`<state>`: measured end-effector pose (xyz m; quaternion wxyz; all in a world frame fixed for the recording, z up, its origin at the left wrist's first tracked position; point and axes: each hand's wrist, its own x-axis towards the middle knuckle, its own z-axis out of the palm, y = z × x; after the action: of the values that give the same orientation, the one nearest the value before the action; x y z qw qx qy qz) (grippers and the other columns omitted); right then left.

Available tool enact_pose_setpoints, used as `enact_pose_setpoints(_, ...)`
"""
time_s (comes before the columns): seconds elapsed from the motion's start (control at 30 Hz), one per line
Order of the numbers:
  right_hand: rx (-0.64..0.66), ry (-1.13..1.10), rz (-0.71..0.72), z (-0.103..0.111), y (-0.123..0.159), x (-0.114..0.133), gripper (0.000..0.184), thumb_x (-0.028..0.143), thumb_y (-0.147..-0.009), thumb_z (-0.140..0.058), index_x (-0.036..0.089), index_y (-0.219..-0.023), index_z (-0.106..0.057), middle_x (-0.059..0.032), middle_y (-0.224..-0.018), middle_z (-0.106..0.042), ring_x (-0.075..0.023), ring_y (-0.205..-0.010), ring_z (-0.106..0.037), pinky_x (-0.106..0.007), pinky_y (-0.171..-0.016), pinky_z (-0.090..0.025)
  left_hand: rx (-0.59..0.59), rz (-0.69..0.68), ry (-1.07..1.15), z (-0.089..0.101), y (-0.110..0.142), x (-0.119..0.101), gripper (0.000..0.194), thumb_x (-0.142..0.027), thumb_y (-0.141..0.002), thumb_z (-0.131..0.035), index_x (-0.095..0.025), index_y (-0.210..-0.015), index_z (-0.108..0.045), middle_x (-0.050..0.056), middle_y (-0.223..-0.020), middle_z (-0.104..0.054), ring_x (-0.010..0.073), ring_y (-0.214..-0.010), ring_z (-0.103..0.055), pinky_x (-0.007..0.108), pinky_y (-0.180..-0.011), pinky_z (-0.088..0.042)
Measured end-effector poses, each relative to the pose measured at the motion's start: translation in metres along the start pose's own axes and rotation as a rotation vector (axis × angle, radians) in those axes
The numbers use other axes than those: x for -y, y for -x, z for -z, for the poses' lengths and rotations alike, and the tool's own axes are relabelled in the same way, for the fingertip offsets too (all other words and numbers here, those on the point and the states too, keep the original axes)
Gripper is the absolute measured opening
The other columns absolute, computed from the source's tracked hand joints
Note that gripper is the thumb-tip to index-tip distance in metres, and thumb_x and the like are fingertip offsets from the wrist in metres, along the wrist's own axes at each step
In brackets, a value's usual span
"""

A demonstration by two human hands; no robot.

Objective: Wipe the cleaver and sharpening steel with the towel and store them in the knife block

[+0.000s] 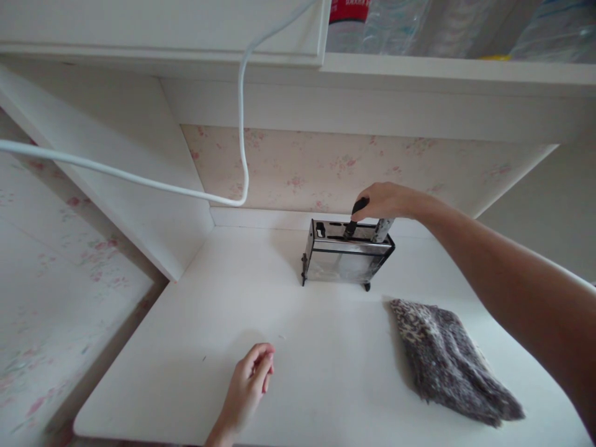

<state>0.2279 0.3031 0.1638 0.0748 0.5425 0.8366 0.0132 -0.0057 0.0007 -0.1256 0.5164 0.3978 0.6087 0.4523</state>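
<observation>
A knife block with a metal top, black edges and a see-through front stands at the back of the white tabletop. My right hand reaches over it, fingers closed around the black handle of a knife whose blade end is down in a slot. Beside it, a grey speckled handle sticks up from the block, partly under my hand. Low in the view, my left hand is over the table with its fingers curled in; nothing shows in them.
A folded grey-brown fuzzy cloth lies on the table at right. A white cable hangs in the foreground at upper left. Overhead runs a white shelf with plastic-wrapped items; a side panel bounds the left.
</observation>
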Motion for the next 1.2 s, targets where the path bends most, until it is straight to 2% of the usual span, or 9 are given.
enact_pose_setpoints(0.2,-0.072,-0.139,0.008,0.004,0.013,-0.011,0.051,0.060,-0.072,-0.060,0.024,-0.107,-0.069,-0.0060,-0.106,-0.069,-0.0269,-0.095,-0.062,-0.035,-0.079,-0.047,-0.013,0.019,0.006,-0.003,0.001,-0.002,0.034,-0.051,-0.085,-0.056,-0.019,-0.097,-0.059,-0.002,-0.070,-0.054,0.0076,-0.050,-0.043,0.018,-0.043,-0.032)
enact_pose_setpoints(0.37,-0.460,-0.365,-0.128,-0.002,0.054,-0.037,0.034,0.052,-0.086,-0.049,0.028,-0.099,-0.070,-0.0037,-0.100,-0.071,-0.0247,-0.092,-0.064,-0.039,-0.084,-0.046,-0.024,0.039,0.033,-0.006,-0.008,-0.007,0.036,-0.051,-0.083,-0.057,-0.018,-0.097,-0.059,-0.002,-0.068,-0.056,0.0095,-0.047,-0.047,0.020,-0.041,-0.035)
enact_pose_setpoints(0.5,-0.666,-0.651,-0.179,-0.044,0.088,-0.067,0.024,0.038,-0.085,-0.054,0.032,-0.103,-0.067,-0.0004,-0.102,-0.070,-0.0220,-0.095,-0.065,-0.042,-0.093,-0.046,0.003,-0.027,-0.002,-0.004,-0.023,-0.036,0.032,-0.045,-0.086,-0.056,-0.017,-0.100,-0.060,-0.002,-0.062,-0.058,0.0138,-0.057,-0.056,0.026,-0.058,-0.048)
enact_pose_setpoints(0.57,-0.669,-0.853,-0.204,-0.077,0.099,-0.074,0.029,0.033,-0.082,-0.057,0.032,-0.109,-0.065,-0.0014,-0.107,-0.069,-0.0222,-0.100,-0.065,-0.043,-0.098,-0.046,0.013,-0.080,-0.015,-0.004,-0.035,-0.060,0.028,-0.041,-0.087,-0.056,-0.017,-0.099,-0.061,0.001,-0.070,-0.063,0.0154,-0.070,-0.062,0.028,-0.073,-0.050)
enact_pose_setpoints(0.67,-0.628,-1.117,-0.342,-0.130,0.106,-0.070,0.034,0.029,-0.074,-0.061,0.029,-0.108,-0.066,-0.0041,-0.110,-0.069,-0.0240,-0.108,-0.063,-0.045,-0.103,-0.044,-0.012,-0.206,0.027,-0.010,-0.062,-0.095,0.032,-0.042,-0.087,-0.055,-0.018,-0.106,-0.063,0.007,-0.102,-0.067,0.0196,-0.096,-0.064,0.032,-0.087,-0.051)
enact_pose_setpoints(0.77,-0.525,-1.263,-0.381,-0.172,0.106,-0.054,0.047,0.032,-0.073,-0.062,0.029,-0.120,-0.060,-0.0041,-0.127,-0.061,-0.0246,-0.122,-0.055,-0.044,-0.106,-0.042,-0.023,-0.338,0.069,-0.024,-0.097,-0.121,0.041,-0.047,-0.091,-0.049,-0.020,-0.120,-0.059,0.009,-0.130,-0.058,0.0215,-0.115,-0.058,0.035,-0.098,-0.047)
enact_pose_setpoints(0.83,-0.495,-1.346,-0.354,-0.189,0.101,-0.045,0.055,0.036,-0.076,-0.061,0.031,-0.130,-0.054,-0.0021,-0.137,-0.053,-0.0235,-0.129,-0.049,-0.040,-0.107,-0.041,-0.040,-0.411,-0.002,-0.036,-0.120,-0.133,0.047,-0.050,-0.093,-0.043,-0.020,-0.129,-0.053,0.010,-0.141,-0.049,0.0216,-0.126,-0.050,0.036,-0.106,-0.041)
enact_pose_setpoints(1.0,-0.467,-1.436,-0.307,-0.194,0.088,-0.043,0.059,0.037,-0.077,-0.059,0.031,-0.135,-0.050,0.0028,-0.139,-0.051,-0.0224,-0.134,-0.043,-0.040,-0.114,-0.034,-0.008,-0.442,-0.075,-0.062,-0.157,-0.153,0.058,-0.054,-0.096,-0.034,-0.019,-0.141,-0.042,0.010,-0.151,-0.037,0.0204,-0.139,-0.034,0.036,-0.114,-0.028)
enact_pose_setpoints(1.2,-0.436,-1.322,-0.173,-0.177,0.086,-0.039,0.052,0.035,-0.081,-0.051,0.031,-0.132,-0.054,0.0062,-0.137,-0.053,-0.0225,-0.137,-0.038,-0.043,-0.118,-0.024,0.005,-0.493,-0.156,-0.073,-0.159,-0.167,0.054,-0.052,-0.097,-0.030,-0.020,-0.135,-0.051,0.006,-0.144,-0.048,0.0179,-0.137,-0.037,0.034,-0.117,-0.021)
